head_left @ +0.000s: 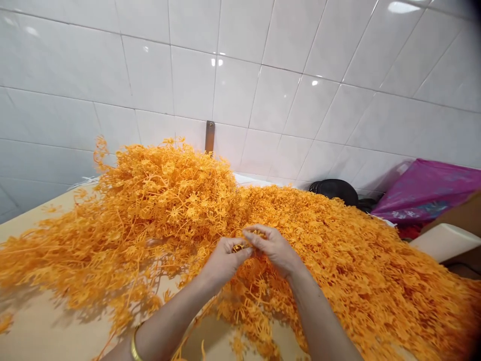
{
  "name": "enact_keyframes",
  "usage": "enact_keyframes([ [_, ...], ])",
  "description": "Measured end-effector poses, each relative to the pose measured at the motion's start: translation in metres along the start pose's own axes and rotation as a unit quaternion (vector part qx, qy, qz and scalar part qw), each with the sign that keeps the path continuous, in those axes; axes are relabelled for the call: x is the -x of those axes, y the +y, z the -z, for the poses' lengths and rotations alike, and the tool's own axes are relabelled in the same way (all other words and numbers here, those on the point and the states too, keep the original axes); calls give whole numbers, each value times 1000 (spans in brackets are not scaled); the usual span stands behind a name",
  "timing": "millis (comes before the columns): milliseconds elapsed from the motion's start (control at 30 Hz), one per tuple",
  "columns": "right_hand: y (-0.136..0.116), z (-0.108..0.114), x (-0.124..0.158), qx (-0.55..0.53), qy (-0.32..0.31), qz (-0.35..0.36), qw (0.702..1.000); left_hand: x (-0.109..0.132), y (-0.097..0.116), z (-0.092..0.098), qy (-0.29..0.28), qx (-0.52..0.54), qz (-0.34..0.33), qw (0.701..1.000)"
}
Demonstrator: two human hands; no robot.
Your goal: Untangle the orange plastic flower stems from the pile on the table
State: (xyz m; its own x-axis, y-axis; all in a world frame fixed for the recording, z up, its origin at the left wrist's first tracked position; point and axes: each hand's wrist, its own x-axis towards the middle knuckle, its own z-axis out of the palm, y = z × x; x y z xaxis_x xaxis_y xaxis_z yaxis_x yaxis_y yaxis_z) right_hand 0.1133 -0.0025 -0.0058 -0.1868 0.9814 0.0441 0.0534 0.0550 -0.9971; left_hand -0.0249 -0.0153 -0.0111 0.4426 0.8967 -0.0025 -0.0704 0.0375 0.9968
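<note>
Orange plastic flower pieces [188, 195] with thin stems lie heaped over the table, and a second dense mass of small orange pieces [361, 260] spreads to the right. Near the middle, my left hand [227, 258] pinches a bit of the orange pieces between thumb and fingers. My right hand [272, 248] is close beside it, its fingertips closed on orange pieces too. The fingertips of both hands nearly meet. Orange strands hang below them. A gold bangle [135, 345] circles my left forearm.
A pale wooden table [41, 326] carries the heaps, against a white tiled wall [236, 85]. A brown metal strip [209, 136] stands at the wall. Black round objects [334, 191], a purple bag [424, 190] and a cream-coloured object [447, 242] are at the right.
</note>
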Motion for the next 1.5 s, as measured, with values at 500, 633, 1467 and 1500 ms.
enact_keyframes([
  [500,-16,43,4,325,410,118,844,9,8,2,-31,37,2,999],
  [633,-19,38,7,473,384,124,783,-1,4,8,-57,208,88,973],
  [1467,-10,-7,4,175,87,104,975,-5,3,11,-23,127,49,990],
  [1500,-9,-7,4,178,68,97,977,-5,2,10,-15,106,36,994],
])
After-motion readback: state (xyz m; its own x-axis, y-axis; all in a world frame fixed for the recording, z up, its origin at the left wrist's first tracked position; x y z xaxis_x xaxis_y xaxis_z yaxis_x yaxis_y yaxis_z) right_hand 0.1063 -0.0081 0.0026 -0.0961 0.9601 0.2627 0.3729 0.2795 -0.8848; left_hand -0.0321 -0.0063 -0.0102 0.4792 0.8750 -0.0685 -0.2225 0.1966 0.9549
